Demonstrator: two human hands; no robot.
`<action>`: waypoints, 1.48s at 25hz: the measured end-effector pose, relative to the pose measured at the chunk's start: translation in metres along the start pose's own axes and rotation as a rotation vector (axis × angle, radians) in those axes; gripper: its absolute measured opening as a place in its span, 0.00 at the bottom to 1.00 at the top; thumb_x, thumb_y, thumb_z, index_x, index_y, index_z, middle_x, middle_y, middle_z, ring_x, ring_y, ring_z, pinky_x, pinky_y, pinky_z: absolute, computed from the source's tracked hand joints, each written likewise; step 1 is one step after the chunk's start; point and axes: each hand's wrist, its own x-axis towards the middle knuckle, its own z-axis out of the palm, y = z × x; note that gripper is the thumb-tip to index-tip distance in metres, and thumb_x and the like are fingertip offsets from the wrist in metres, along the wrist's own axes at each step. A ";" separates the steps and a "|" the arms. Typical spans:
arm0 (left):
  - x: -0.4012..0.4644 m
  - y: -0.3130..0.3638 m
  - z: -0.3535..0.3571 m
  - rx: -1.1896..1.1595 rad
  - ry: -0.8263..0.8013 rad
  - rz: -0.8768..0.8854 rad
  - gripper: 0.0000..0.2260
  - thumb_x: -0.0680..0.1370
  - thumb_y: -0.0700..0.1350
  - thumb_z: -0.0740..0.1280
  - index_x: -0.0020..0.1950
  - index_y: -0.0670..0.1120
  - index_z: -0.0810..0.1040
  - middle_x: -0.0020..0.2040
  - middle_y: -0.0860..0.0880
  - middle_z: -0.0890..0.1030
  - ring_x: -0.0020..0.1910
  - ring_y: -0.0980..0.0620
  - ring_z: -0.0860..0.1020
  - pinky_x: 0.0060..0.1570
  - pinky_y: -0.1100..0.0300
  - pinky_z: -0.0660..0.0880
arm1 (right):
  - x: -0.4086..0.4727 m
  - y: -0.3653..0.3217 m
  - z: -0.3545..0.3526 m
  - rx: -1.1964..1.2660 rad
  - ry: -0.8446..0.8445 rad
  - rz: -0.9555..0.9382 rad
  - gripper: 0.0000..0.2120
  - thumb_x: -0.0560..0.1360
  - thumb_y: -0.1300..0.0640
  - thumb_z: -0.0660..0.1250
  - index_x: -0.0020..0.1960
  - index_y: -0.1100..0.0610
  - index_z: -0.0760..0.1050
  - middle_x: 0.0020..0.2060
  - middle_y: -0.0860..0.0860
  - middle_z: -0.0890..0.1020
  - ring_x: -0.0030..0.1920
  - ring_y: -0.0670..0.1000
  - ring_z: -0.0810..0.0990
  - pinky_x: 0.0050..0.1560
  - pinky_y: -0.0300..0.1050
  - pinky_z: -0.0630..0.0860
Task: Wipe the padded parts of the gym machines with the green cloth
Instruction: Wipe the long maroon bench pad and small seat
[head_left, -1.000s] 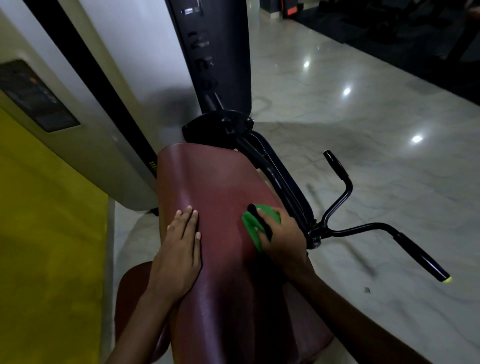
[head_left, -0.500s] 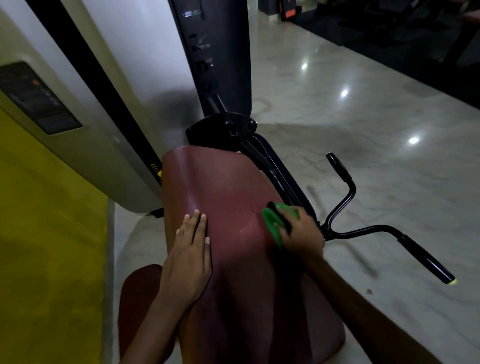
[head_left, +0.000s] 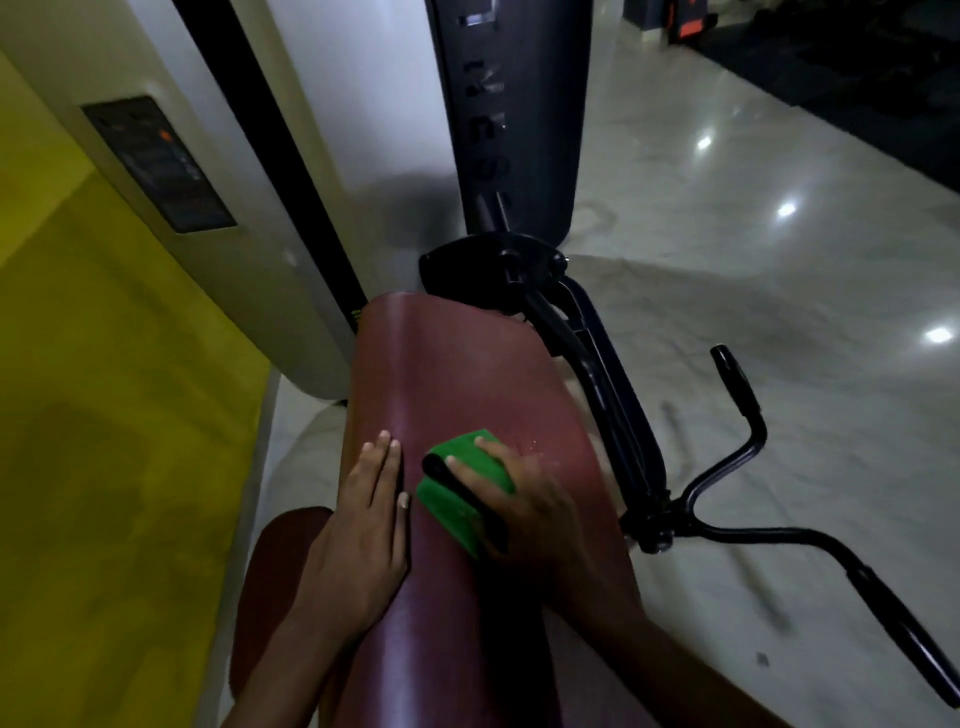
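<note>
- Your right hand (head_left: 524, 506) covers the middle of the green cloth (head_left: 457, 493), so you cannot see the maroon pad (head_left: 441, 374) under it.
- Your left hand (head_left: 363, 530) hides the pad's left edge.
- Near you, the pad runs off the bottom edge.
- Right of the pad, the black handle (head_left: 893, 618) is cut off by the right edge.
- Left of the pad, the label panel (head_left: 158, 163) is too dim and blurred to read.
</note>
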 end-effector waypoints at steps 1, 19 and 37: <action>0.001 0.004 0.001 0.027 -0.006 -0.016 0.23 0.80 0.46 0.52 0.71 0.36 0.69 0.71 0.40 0.70 0.69 0.45 0.70 0.55 0.58 0.76 | 0.006 0.014 0.003 0.004 -0.013 0.009 0.26 0.70 0.49 0.62 0.69 0.46 0.66 0.62 0.58 0.77 0.43 0.58 0.79 0.38 0.50 0.78; 0.005 0.034 0.018 0.226 -0.040 -0.269 0.24 0.79 0.44 0.49 0.72 0.35 0.65 0.72 0.38 0.68 0.71 0.41 0.67 0.68 0.51 0.64 | 0.046 0.103 0.035 0.021 -0.075 0.161 0.25 0.71 0.53 0.63 0.68 0.52 0.72 0.61 0.61 0.76 0.45 0.62 0.79 0.40 0.53 0.79; 0.010 0.058 0.026 0.339 0.002 -0.433 0.25 0.76 0.43 0.51 0.71 0.36 0.68 0.70 0.39 0.70 0.69 0.43 0.69 0.70 0.53 0.61 | 0.060 0.179 0.043 0.132 -0.124 0.236 0.23 0.73 0.51 0.57 0.67 0.56 0.71 0.56 0.64 0.76 0.48 0.66 0.78 0.42 0.61 0.79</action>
